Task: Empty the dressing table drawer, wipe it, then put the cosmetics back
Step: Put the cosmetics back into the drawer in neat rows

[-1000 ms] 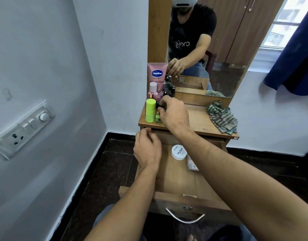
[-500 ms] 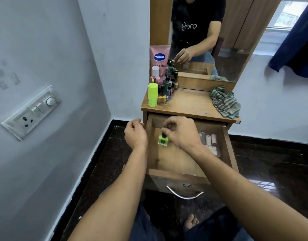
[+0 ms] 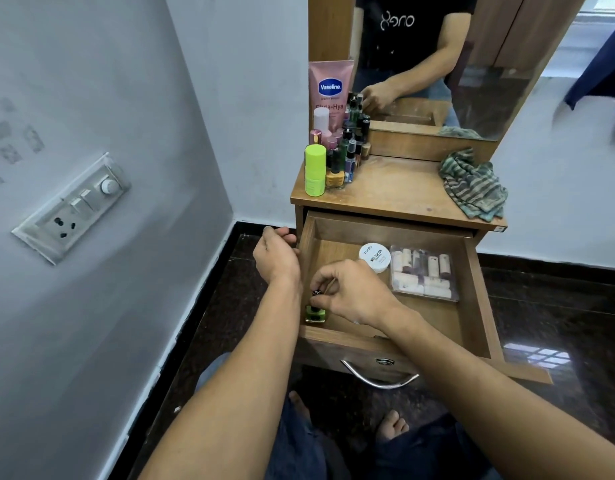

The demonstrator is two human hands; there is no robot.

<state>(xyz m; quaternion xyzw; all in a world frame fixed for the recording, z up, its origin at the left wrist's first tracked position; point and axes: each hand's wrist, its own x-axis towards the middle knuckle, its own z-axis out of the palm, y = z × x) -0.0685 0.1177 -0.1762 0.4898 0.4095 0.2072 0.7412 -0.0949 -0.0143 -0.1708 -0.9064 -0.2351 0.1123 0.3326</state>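
Right hand: forearm reaches in over the front edge of the open drawer, wrist bent down. Thumb and forefinger pinch the black cap of the nail polish bottle; the other fingers are curled behind.

Left hand: just left of the right hand, outside the drawer's left wall, fingers curled in, nothing held.

Bottle: small, square, green glass, black cap, upright. It stands directly under the right fingertips, in the drawer's near-left corner.

White round jar marked "nail polish": just beyond the right knuckles, on the drawer floor. Clear case of small tubes: to the right of that hand, touching the jar.
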